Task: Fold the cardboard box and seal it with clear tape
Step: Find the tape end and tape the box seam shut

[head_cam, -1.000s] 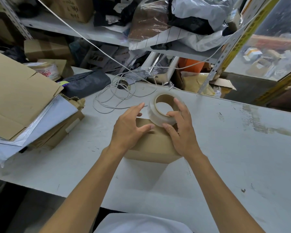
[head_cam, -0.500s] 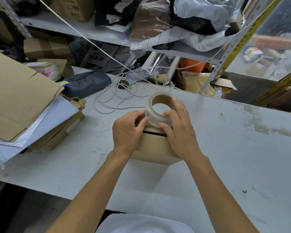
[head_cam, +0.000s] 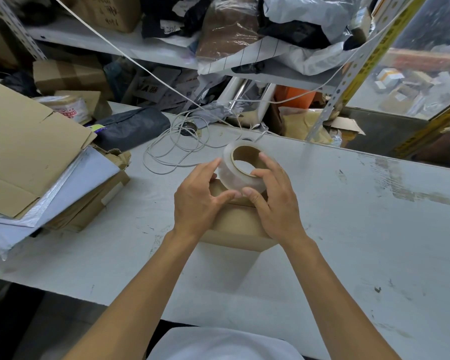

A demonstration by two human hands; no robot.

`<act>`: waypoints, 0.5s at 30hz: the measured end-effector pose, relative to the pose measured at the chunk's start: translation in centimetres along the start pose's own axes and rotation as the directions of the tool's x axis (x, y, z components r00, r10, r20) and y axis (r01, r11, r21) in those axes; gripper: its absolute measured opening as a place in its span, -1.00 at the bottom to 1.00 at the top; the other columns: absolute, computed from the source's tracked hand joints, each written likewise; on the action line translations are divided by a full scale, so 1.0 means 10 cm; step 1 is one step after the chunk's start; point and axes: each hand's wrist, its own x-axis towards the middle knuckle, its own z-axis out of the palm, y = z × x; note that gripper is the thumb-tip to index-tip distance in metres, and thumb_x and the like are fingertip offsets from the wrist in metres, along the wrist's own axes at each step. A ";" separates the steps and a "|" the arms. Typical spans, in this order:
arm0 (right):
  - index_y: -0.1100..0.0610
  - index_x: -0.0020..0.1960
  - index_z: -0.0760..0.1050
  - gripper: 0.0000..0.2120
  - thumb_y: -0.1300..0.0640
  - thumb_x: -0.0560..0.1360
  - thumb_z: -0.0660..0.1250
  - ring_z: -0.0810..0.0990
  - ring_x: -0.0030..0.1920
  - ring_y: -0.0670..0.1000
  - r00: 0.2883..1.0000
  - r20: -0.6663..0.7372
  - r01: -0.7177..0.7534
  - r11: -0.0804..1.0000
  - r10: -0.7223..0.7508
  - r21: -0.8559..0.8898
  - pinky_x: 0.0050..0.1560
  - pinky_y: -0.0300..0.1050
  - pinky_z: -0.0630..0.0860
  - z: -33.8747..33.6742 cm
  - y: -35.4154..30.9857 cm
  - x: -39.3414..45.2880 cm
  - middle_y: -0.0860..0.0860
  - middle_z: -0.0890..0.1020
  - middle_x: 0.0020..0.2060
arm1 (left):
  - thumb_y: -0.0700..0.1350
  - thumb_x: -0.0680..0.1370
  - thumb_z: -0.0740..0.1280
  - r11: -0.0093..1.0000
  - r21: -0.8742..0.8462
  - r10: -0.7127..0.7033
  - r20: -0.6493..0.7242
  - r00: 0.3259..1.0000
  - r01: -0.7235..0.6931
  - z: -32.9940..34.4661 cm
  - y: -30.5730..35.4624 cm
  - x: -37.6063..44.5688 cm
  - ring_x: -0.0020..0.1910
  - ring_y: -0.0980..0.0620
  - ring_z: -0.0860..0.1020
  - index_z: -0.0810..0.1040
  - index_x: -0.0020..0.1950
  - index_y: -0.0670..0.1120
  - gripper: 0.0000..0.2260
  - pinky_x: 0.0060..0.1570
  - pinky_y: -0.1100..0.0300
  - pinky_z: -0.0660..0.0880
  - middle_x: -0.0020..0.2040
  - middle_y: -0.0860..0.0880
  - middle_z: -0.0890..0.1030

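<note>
1. While gripped by the right hand [head_cam: 276,203], thumb under the rim and fingers [head_cam: 266,162] curled over the top edge, hung the tape roll [head_cam: 234,175] just above the box [head_cam: 234,224], tilted toward the camera.
2. Touched the roll's left side with the left hand [head_cam: 198,198]: fingers lightly curved and spread, thumb tip meeting the roll's lower edge beside the right thumb; probably felt for the loose tape end, though no end could be made out.
3. Sat near the middle of the desk [head_cam: 361,255], under both hands, with flaps apparently folded down; seam mostly hidden, so could not tell whether fully closed.
4. Judged folding as done or nearly done; saw no tape on the cardboard yet.
5. Left to do, by that reading: find and peel the end, stick it down, run it along the seam, cut it.
6. Lay on the left of the desk: flattened cardboard [head_cam: 24,141] over white mailers [head_cam: 70,188], well apart from the box.
7. Coiled behind the roll: white cord [head_cam: 177,152], near enough to snag a long pull of tape.
8. Crowded the shelf [head_cam: 109,45] beyond with bags and cartons, clear of the hands.
</note>
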 end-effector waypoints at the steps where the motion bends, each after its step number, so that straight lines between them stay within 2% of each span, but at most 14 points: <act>1: 0.08 0.20 0.52 -0.60 -0.17 0.52 0.26 0.31 0.47 0.03 1.000 -0.013 -0.006 1.000 0.007 0.020 0.33 0.16 0.41 0.00 0.00 0.00 -0.04 0.35 0.49 | 0.21 0.34 0.54 1.000 -0.009 0.000 0.002 1.000 0.000 0.00 -0.01 -0.01 0.02 0.09 0.60 0.52 0.38 -0.10 -0.30 0.00 0.10 0.57 0.17 0.00 0.63; 4: -0.02 0.29 0.46 -0.50 -0.21 0.43 0.40 0.29 0.47 -0.05 0.998 -0.021 -0.052 0.993 0.055 0.108 0.31 0.07 0.44 -0.03 0.00 -0.01 -0.09 0.26 0.50 | 0.27 0.40 0.42 0.998 -0.051 -0.033 0.018 0.999 0.034 -0.01 -0.05 -0.01 0.07 0.03 0.62 0.49 0.43 -0.09 -0.30 0.06 0.05 0.57 0.15 -0.04 0.66; 7: -0.06 0.38 0.40 -0.39 -0.05 0.38 0.51 0.27 0.47 -0.06 0.999 -0.020 -0.035 0.994 0.037 0.107 0.29 0.11 0.49 -0.03 0.04 -0.02 -0.08 0.22 0.52 | 0.32 0.48 0.27 0.995 -0.062 -0.073 0.058 0.996 0.077 -0.02 -0.07 0.00 0.14 -0.01 0.58 0.38 0.51 -0.04 -0.30 0.12 -0.01 0.55 0.20 -0.06 0.63; 9: -0.04 0.36 0.42 -0.41 0.04 0.38 0.53 0.30 0.44 -0.04 0.999 -0.039 -0.007 0.995 0.010 0.095 0.23 0.13 0.52 -0.01 0.06 -0.03 -0.06 0.28 0.49 | 0.39 0.42 0.33 0.996 -0.027 -0.077 0.118 0.990 0.081 -0.03 -0.06 0.02 0.20 -0.02 0.53 0.31 0.55 -0.05 -0.17 0.16 0.03 0.52 0.24 -0.05 0.59; 11: -0.04 0.34 0.45 -0.46 -0.09 0.40 0.48 0.34 0.39 -0.03 0.998 -0.069 0.013 0.996 -0.007 0.091 0.17 0.10 0.55 0.00 0.04 -0.04 -0.07 0.34 0.45 | 0.42 0.32 0.40 0.997 0.000 -0.072 0.143 0.987 0.073 -0.02 -0.04 0.03 0.24 -0.02 0.49 0.28 0.56 -0.09 -0.04 0.17 0.06 0.48 0.27 -0.05 0.57; 13: -0.02 0.32 0.47 -0.47 -0.14 0.41 0.46 0.37 0.36 -0.02 0.996 -0.092 0.030 0.994 -0.020 0.107 0.12 0.07 0.58 0.01 0.03 -0.05 -0.05 0.37 0.42 | 0.41 0.26 0.42 0.997 -0.008 -0.081 0.128 0.988 0.083 -0.02 -0.02 0.03 0.26 -0.03 0.48 0.28 0.55 -0.10 0.00 0.20 0.06 0.47 0.31 -0.06 0.55; 15: 0.02 0.30 0.49 -0.48 -0.05 0.40 0.53 0.41 0.34 -0.02 0.994 -0.103 0.042 0.991 -0.028 0.128 0.10 0.00 0.60 0.00 0.03 -0.06 -0.01 0.36 0.41 | 0.38 0.25 0.49 0.995 -0.038 -0.088 0.105 0.991 0.092 -0.02 -0.03 0.03 0.27 0.01 0.47 0.29 0.54 -0.07 -0.01 0.22 0.06 0.48 0.34 -0.02 0.52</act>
